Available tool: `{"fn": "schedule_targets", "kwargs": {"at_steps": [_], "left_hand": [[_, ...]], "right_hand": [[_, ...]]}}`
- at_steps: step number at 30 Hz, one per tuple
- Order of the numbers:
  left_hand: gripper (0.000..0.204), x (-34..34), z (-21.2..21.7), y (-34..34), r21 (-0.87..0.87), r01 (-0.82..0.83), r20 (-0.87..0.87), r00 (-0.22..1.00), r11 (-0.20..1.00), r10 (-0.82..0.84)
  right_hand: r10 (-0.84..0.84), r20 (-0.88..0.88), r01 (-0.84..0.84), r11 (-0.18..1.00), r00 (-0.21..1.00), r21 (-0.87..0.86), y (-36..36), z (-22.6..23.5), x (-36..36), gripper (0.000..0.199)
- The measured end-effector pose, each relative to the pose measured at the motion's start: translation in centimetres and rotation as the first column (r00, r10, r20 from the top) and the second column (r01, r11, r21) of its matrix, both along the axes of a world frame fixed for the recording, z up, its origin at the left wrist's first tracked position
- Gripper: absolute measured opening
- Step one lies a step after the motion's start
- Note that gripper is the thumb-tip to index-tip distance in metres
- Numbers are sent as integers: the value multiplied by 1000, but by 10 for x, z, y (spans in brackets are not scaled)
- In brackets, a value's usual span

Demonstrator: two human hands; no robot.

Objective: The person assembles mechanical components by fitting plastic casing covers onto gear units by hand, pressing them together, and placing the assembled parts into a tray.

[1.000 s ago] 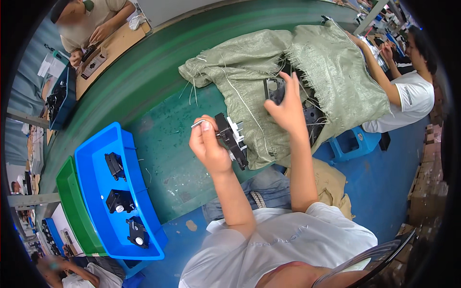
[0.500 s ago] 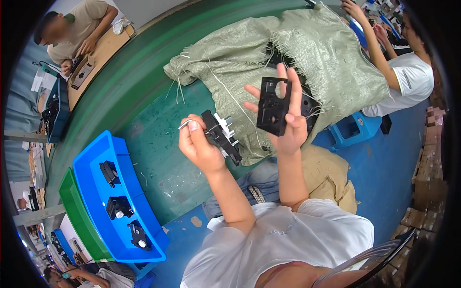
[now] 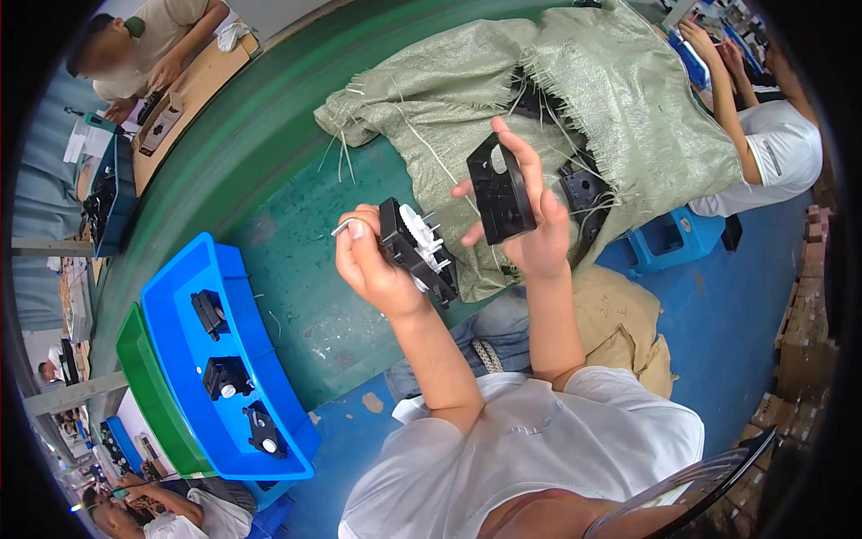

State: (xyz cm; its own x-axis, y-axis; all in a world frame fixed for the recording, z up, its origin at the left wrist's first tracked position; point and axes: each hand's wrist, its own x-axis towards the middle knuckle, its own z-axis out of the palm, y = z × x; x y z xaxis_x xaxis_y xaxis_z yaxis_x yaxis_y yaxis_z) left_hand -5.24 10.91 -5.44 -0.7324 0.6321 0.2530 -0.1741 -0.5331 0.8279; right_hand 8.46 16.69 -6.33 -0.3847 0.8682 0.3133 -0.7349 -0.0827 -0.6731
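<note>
Person's hands: two, left hand (image 3: 373,269) and right hand (image 3: 544,241). Black-and-white mechanism (image 3: 419,250): one. Metal pin (image 3: 342,227): one. Black plate (image 3: 503,202): one. Blue bin (image 3: 180,328) at counter's (image 3: 310,296) left edge: one. Black assemblies (image 3: 224,375) inside: three, two showing white discs (image 3: 269,445), one each. Green bin (image 3: 148,395): one. Woven sack (image 3: 620,99) across counter's near edge: one or two, overlap hides which. Dark parts (image 3: 584,186) within: several, too covered to count. Blue stool (image 3: 687,232): one. Nearby co-workers (image 3: 781,148): three.
</note>
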Motion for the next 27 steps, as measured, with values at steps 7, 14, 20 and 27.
{"fn": "schedule_targets", "kwargs": {"at_steps": [7, 14, 20, 27], "left_hand": [[24, 2, 4, 1, -13, -22, 11, 1000, 1000, 23], [23, 0, 1, -1, 14, 8, 0, 1000, 1000, -8], [23, -6, -7, -2, 50, 42, 0, 999, 998, -42], [23, -5, -5, -3, 44, 55, -3, 999, 998, -55]], "right_hand": [[171, 198, -228, 921, 965, 317, 5, -7, 17, 105], [294, 176, -309, 949, 939, 61, -5, -1, 23, 115], [236, -1, -236, 971, 972, -32, 1, -5, 20, 101], [135, 131, -153, 979, 982, 136, -2, 4, 19, 79]]}}
